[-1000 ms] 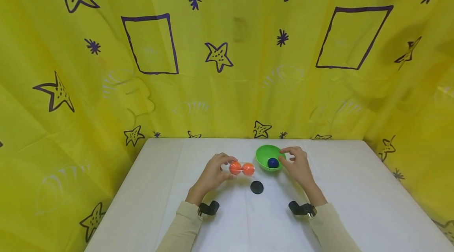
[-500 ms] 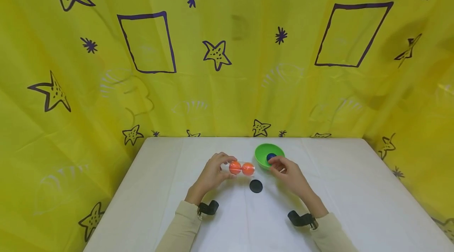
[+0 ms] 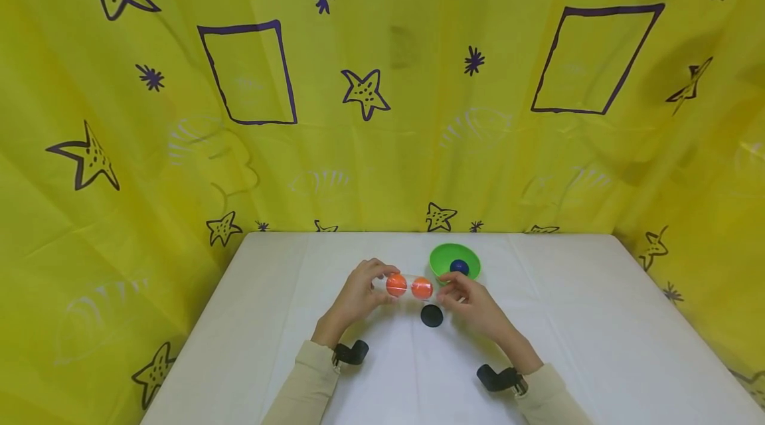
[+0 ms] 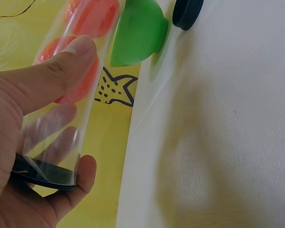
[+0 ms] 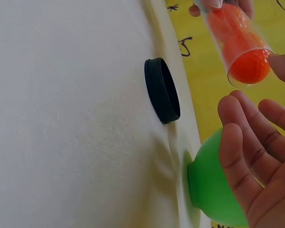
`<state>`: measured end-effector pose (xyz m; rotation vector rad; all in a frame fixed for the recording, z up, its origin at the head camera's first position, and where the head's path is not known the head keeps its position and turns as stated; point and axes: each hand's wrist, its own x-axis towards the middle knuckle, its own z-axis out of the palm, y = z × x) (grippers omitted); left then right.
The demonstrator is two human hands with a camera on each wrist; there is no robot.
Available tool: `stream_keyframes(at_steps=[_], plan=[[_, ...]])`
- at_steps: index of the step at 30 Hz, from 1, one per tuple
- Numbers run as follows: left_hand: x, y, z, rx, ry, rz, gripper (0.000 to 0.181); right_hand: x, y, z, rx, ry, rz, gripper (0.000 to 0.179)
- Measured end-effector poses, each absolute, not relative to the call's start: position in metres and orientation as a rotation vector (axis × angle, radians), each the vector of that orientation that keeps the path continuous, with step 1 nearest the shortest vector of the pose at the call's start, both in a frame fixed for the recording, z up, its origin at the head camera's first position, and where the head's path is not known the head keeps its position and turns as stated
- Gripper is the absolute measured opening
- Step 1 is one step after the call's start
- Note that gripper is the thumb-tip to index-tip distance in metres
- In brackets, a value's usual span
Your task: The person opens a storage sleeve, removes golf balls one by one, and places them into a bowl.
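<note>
Gripped in my left hand [image 3: 358, 289], the tube [image 3: 409, 285] lies near-left of the bowl [image 3: 444, 255], its long axis aimed at my right hand [image 3: 470, 302], loose-fingered on the bowl's near side beside the tube's open end.

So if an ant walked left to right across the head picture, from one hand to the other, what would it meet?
Left hand → left orange ball → right orange ball → right hand.
</note>
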<state>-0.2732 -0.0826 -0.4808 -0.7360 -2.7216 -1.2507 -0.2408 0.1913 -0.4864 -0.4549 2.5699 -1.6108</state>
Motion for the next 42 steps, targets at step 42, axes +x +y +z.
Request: stream_keyframes(at_steps=[42], plan=[[-0.273,-0.0838,-0.4782,-0.726,-2.716,-1.269,0.049,-0.2396,0.1886,-0.4885,-0.349,2.624,-1.598,0.038]])
